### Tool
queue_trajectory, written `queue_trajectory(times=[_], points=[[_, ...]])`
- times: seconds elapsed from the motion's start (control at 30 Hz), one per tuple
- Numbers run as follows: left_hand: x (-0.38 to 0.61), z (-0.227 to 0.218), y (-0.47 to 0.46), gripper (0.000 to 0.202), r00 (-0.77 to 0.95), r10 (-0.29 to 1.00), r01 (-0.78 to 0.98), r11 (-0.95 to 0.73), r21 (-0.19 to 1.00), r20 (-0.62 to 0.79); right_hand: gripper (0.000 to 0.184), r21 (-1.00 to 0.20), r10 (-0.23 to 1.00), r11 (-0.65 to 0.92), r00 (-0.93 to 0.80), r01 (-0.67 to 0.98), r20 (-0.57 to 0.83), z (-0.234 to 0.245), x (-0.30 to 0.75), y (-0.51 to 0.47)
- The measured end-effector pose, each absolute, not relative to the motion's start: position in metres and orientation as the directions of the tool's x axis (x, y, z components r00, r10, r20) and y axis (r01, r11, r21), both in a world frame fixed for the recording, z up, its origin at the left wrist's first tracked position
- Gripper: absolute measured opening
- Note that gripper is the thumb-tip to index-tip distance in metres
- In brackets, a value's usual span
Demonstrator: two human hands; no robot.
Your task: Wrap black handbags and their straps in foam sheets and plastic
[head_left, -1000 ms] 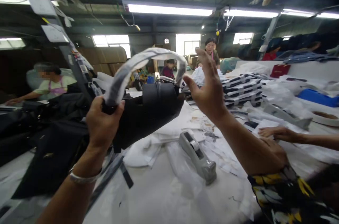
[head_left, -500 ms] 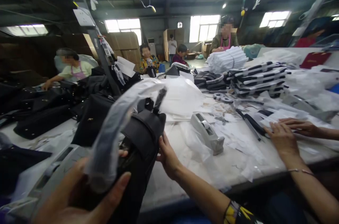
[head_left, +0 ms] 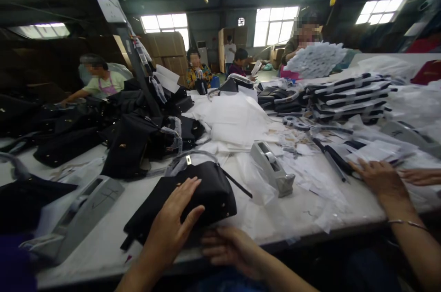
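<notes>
A black handbag (head_left: 210, 191) lies flat on the white table (head_left: 103, 246) near its front edge, its plastic-wrapped handle (head_left: 193, 156) pointing away from me. My left hand (head_left: 174, 225) rests palm down on the bag with fingers stretched out. My right hand (head_left: 230, 247) sits at the table's front edge just below the bag, fingers extended to the left and touching the bag's lower edge; it holds nothing.
A grey tape dispenser (head_left: 272, 168) stands right of the bag, another (head_left: 82, 209) to the left. Black bags (head_left: 127, 145) are heaped at left, white paper (head_left: 234, 119) and stacked black-and-white pieces (head_left: 344, 96) behind. A co-worker's hands (head_left: 379, 179) rest at right. Other people work beyond.
The bag, held up in both hands before, now lies on the table. My left hand has let go of the handle and lies flat on it; my right hand dropped to the table's edge.
</notes>
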State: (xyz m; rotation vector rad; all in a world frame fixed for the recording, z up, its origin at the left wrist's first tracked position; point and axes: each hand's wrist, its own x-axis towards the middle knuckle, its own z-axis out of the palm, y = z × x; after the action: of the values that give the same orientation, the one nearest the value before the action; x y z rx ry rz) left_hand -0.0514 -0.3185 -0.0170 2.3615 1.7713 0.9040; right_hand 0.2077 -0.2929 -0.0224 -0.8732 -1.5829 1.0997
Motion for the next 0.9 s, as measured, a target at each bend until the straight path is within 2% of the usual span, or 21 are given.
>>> queue_trajectory(times=[0.03,0.1,0.17,0.2,0.27,0.33,0.4,0.5,0.6,0.67,0.77,0.83,0.9], points=[[-0.061,-0.029,-0.324,0.064,0.214,0.892,0.904,-0.336,0.266,0.399,0.051,-0.952,0.88,0.306,-0.388,0.024,0.274,-0.042,0.195,-0.302],[-0.079,-0.05,-0.333,0.079,0.239,0.897,0.96,-0.276,0.049,0.371,0.041,-0.954,0.812,0.281,-0.555,0.102,0.18,-0.073,0.188,-0.314],[-0.096,-0.062,-0.338,0.085,0.185,0.909,0.983,-0.169,-0.075,0.373,0.023,-0.88,0.795,0.428,-0.548,0.203,0.26,-0.089,0.199,-0.312],[-0.103,-0.064,-0.338,0.086,0.146,0.914,0.989,-0.121,-0.09,0.379,0.021,-0.802,0.788,0.536,-0.498,0.264,0.362,-0.092,0.205,-0.306],[-0.111,-0.063,-0.336,0.082,0.112,0.919,0.994,-0.095,-0.063,0.379,0.04,-0.626,0.72,0.687,-0.462,0.368,0.519,-0.093,0.212,-0.288],[-0.11,-0.061,-0.332,0.073,0.132,0.919,0.991,-0.133,-0.023,0.372,0.066,-0.546,0.706,0.708,-0.479,0.449,0.521,-0.091,0.209,-0.268],[-0.101,-0.061,-0.331,0.06,0.189,0.904,0.979,-0.203,-0.003,0.383,0.077,-0.544,0.728,0.684,-0.495,0.486,0.474,-0.089,0.204,-0.254],[-0.08,-0.067,-0.34,0.041,0.283,0.856,0.947,-0.322,0.017,0.434,0.065,-0.54,0.731,0.679,-0.521,0.497,0.44,-0.086,0.207,-0.25],[-0.062,-0.07,-0.353,0.032,0.329,0.82,0.917,-0.397,0.049,0.469,0.057,-0.496,0.721,0.691,-0.552,0.526,0.42,-0.074,0.223,-0.264],[-0.056,-0.068,-0.358,0.032,0.338,0.821,0.909,-0.412,0.068,0.461,0.055,-0.429,0.696,0.718,-0.581,0.548,0.423,-0.06,0.229,-0.272],[-0.058,-0.059,-0.354,0.038,0.387,0.812,0.891,-0.451,0.049,0.436,0.059,-0.269,0.57,0.821,-0.693,0.503,0.443,-0.041,0.222,-0.268],[-0.067,-0.053,-0.347,0.053,0.407,0.821,0.896,-0.444,-0.001,0.4,0.069,-0.207,0.5,0.866,-0.766,0.456,0.403,-0.038,0.209,-0.254],[-0.082,-0.052,-0.341,0.075,0.347,0.867,0.934,-0.353,-0.052,0.359,0.081,-0.237,0.52,0.854,-0.784,0.464,0.339,-0.046,0.196,-0.234]])
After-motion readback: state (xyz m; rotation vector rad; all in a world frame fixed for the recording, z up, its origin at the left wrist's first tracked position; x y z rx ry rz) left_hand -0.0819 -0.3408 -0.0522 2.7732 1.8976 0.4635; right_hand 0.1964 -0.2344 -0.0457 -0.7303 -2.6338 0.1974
